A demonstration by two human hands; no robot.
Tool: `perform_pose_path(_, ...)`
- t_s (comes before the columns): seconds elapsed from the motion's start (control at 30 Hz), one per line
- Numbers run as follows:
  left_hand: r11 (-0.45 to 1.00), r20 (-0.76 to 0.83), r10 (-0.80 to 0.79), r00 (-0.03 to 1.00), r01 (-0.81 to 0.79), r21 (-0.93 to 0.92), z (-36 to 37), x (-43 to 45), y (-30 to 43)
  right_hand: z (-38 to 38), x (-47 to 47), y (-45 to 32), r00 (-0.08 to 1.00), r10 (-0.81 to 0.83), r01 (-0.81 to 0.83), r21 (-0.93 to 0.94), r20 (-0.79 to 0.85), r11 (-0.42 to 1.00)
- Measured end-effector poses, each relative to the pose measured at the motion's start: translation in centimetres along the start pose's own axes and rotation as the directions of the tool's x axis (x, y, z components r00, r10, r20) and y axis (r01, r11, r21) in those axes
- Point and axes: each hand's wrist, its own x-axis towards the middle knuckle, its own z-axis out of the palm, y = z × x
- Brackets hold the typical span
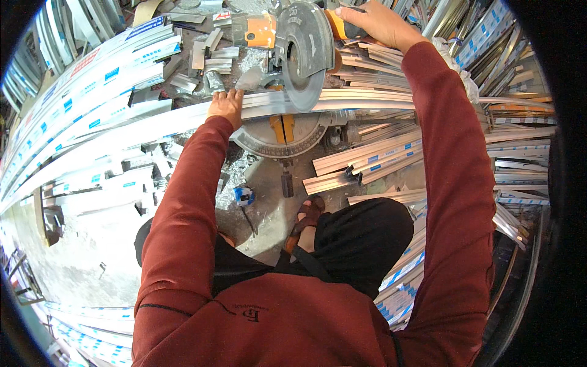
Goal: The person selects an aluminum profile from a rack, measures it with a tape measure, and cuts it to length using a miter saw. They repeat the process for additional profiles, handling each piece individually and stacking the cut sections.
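My right hand (385, 23) grips the orange and black handle (340, 25) of a mitre saw. The saw's round blade (308, 94), under a grey guard (312, 39), is lowered at a long aluminium profile (261, 102). Whether its edge has entered the metal I cannot tell. My left hand (226, 106) holds that profile left of the blade, its fingers curled over the far side. The profile lies across the saw's round base (275, 143), which has an angle scale and a yellow insert (282, 128). A blue and white tape measure (244, 196) lies on the floor.
Long film-wrapped profiles (114, 73) are stacked at the left. Offcuts (218, 59) lie behind the saw, and more profiles (367, 160) lie to its right. Metal shavings (234, 169) litter the floor near my sandalled foot (309, 215). A black locking handle (287, 183) sticks out from the saw base.
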Motion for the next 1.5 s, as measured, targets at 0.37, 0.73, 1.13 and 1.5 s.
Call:
perform_pose_path(0.37, 1.000, 0.003, -0.009, 1.000, 0.009, -0.016, 0.4, 0.1, 0.0, 2.3, -0.8, 1.5, 0.998, -0.041, 0.043, 0.033, -0.054, 0.999)
perform_pose_path(0.73, 1.000, -0.013, -0.010, 1.000, 0.010, 0.014, 0.6, 0.1, 0.0, 3.1, -1.5, 1.8, 0.995, -0.057, 0.060, 0.034, -0.087, 0.998)
perform_pose_path(1.13, 1.000, 0.037, -0.023, 0.999, 0.023, 0.006, 0.0, 0.2, 0.2, 3.5, -3.8, 1.1, 0.991, -0.060, 0.060, -0.004, -0.122, 0.998)
perform_pose_path(1.5, 1.000, -0.008, -0.015, 1.000, 0.015, 0.017, 0.5, 0.1, 0.1, 3.6, -4.8, 0.5, 0.985, -0.033, 0.032, -0.009, -0.170, 0.999)
